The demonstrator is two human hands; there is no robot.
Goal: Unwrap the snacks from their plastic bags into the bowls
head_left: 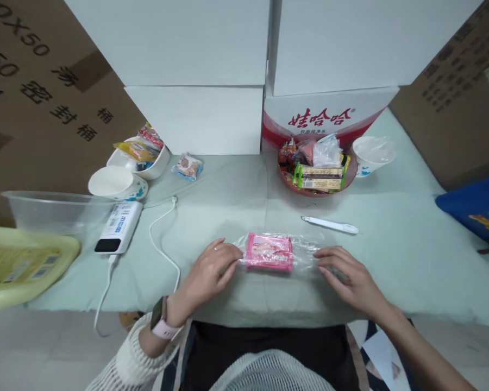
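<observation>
A pink packet (269, 253) lies flat on the table near its front edge, inside a clear plastic bag (303, 254). The bag stretches out to both sides of the packet. At its left end, the fingers of my left hand (217, 267) are closed on the plastic, close to the packet. My right hand (348, 277) pinches the bag's right end, a little apart from the packet. Beyond the bag, to the right, lies a white pen-like cutter (330, 225), touched by neither hand.
A pink basket (283, 184) of wrapped snacks stands at the back, beside a paper cup (372, 155). On the left are a white power bank (120, 228) with a cable, another paper cup (118, 183), a white snack bowl (158, 165) and a small packet (188, 166). White boxes (199, 119) line the back.
</observation>
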